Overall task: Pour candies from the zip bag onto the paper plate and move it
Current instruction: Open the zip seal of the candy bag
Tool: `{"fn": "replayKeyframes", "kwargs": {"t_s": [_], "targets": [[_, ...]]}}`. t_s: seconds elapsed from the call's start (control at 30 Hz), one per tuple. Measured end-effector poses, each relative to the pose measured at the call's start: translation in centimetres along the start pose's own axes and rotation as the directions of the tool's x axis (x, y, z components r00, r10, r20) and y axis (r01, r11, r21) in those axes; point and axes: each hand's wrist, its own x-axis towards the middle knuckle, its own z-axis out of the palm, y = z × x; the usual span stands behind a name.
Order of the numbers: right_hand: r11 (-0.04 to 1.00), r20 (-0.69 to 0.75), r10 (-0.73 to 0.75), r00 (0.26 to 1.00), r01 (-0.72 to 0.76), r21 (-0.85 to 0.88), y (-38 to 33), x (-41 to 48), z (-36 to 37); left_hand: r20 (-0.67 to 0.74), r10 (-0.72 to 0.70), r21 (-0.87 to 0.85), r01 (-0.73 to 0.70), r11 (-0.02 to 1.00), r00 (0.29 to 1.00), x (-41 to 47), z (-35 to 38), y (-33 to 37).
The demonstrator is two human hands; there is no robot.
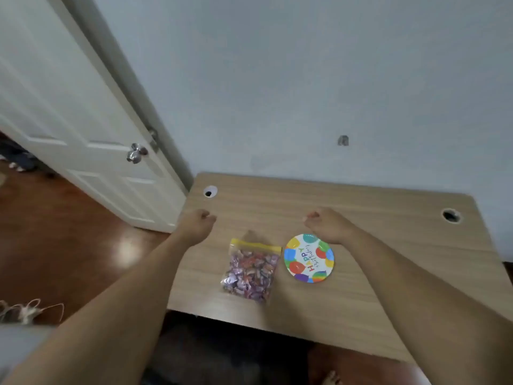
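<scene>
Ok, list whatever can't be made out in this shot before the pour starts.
Head view only:
- Zip bag seal: too blurred to tell if the yellow strip is zipped.
- Candies: count and wrapper print blurred.
- Paper plate far rim: partly covered by the right hand.
- Left hand and right hand: fingers curled away, palms hidden.
- Small wall fixture: too small to identify.
</scene>
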Motion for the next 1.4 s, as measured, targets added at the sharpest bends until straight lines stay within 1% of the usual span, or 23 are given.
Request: {"fn": "replayKeyframes", "kwargs": {"t_s": [0.07, 0.17, 0.27, 0.4, 0.47, 0.5, 0.57, 0.63, 0.7, 0.73, 0.83, 0.87, 0.93, 1.0, 1.03, 1.07, 1.1, 1.13, 1.17, 1.23, 1.3, 1.37, 1.4], "targets": [[0.999, 0.022, 0.020, 1.000, -0.020, 0.037, 1.2, 2.2, 2.7, 0.045, -0.014, -0.096, 0.018, 0.995, 0.999, 1.4, 1.4, -1.6], [0.994, 0.115, 0.088, 0.989, -0.094, 0.047, 2.2, 3.1, 7.5, 0.160, -0.135, -0.205, 0.167, 0.964, 0.978, 3.3, 4.4, -4.4], [0.987, 0.157, 0.140, 0.978, -0.151, 0.059, 2.8, 3.6, 11.7, 0.252, -0.215, -0.334, 0.293, 0.896, 0.944, 4.9, 7.3, -6.5], [0.975, 0.200, 0.177, 0.964, -0.200, 0.100, 3.9, 4.8, 17.2, 0.361, -0.286, -0.431, 0.431, 0.793, 0.887, 6.8, 11.6, -9.6], [0.967, 0.220, 0.188, 0.957, -0.219, 0.128, 5.7, 5.8, 20.2, 0.391, -0.300, -0.453, 0.466, 0.760, 0.870, 8.0, 14.0, -11.7], [0.961, 0.225, 0.194, 0.955, -0.230, 0.151, 6.7, 6.4, 21.6, 0.411, -0.297, -0.443, 0.473, 0.761, 0.862, 8.6, 15.2, -12.5], [0.952, 0.228, 0.210, 0.951, -0.252, 0.173, 6.2, 6.2, 22.8, 0.422, -0.280, -0.429, 0.463, 0.776, 0.862, 8.9, 16.0, -12.7], [0.949, 0.201, 0.224, 0.954, -0.261, 0.177, 4.7, 5.9, 23.1, 0.435, -0.283, -0.480, 0.486, 0.730, 0.855, 8.9, 16.1, -12.1], [0.959, 0.147, 0.201, 0.968, -0.226, 0.172, 4.5, 6.2, 23.7, 0.446, -0.282, -0.527, 0.504, 0.684, 0.849, 8.8, 16.3, -11.8], [0.964, 0.145, 0.193, 0.970, -0.215, 0.159, 4.5, 6.1, 23.8, 0.452, -0.272, -0.542, 0.503, 0.673, 0.850, 8.8, 16.5, -11.7], [0.933, 0.167, 0.259, 0.951, -0.291, 0.212, 4.4, 5.8, 23.9, 0.446, -0.199, -0.553, 0.444, 0.705, 0.872, 8.0, 16.3, -11.2], [0.931, 0.131, 0.275, 0.953, -0.297, 0.211, 4.0, 5.6, 23.7, 0.428, -0.168, -0.551, 0.403, 0.730, 0.888, 7.6, 16.0, -11.0], [0.940, 0.002, 0.271, 0.963, -0.265, 0.214, 3.2, 5.2, 23.0, 0.373, -0.079, -0.547, 0.288, 0.786, 0.924, 7.0, 15.2, -10.7], [0.973, -0.170, 0.199, 0.965, -0.174, 0.151, 2.0, 5.0, 21.8, 0.348, 0.035, -0.551, 0.174, 0.816, 0.937, 6.1, 13.8, -10.0], [0.989, -0.231, 0.129, 0.964, -0.109, 0.100, 1.7, 5.2, 21.3, 0.342, 0.098, -0.557, 0.118, 0.822, 0.935, 5.8, 13.2, -9.9], [0.998, -0.243, 0.049, 0.969, -0.041, 0.037, 1.1, 5.0, 20.6, 0.329, 0.155, -0.556, 0.058, 0.829, 0.932, 5.5, 12.7, -9.8], [0.999, -0.221, -0.042, 0.974, 0.036, -0.034, 1.0, 4.9, 20.2, 0.323, 0.207, -0.550, 0.005, 0.835, 0.924, 5.0, 12.1, -9.6], [0.988, -0.166, -0.118, 0.979, 0.098, -0.123, 0.5, 4.7, 19.6, 0.312, 0.243, -0.549, -0.034, 0.835, 0.918, 4.7, 11.6, -9.6], [0.972, -0.103, -0.156, 0.982, 0.134, -0.196, 0.3, 4.6, 19.4, 0.309, 0.259, -0.549, -0.050, 0.834, 0.915, 4.4, 11.3, -9.6], [0.940, -0.023, -0.149, 0.989, 0.135, -0.313, -0.3, 4.0, 19.2, 0.295, 0.283, -0.545, -0.083, 0.834, 0.913, 3.7, 10.6, -9.7], [0.943, 0.001, -0.102, 0.995, 0.097, -0.317, -1.1, 3.1, 18.9, 0.265, 0.300, -0.543, -0.115, 0.832, 0.916, 3.2, 10.3, -10.0], [0.966, 0.007, -0.065, 0.998, 0.064, -0.250, -1.7, 2.0, 18.9, 0.238, 0.290, -0.567, -0.110, 0.817, 0.927, 2.7, 10.1, -10.3], [0.974, 0.006, -0.058, 0.998, 0.058, -0.220, -2.0, 1.5, 19.0, 0.194, 0.278, -0.553, -0.130, 0.823, 0.941, 2.5, 10.4, -10.7]]}}
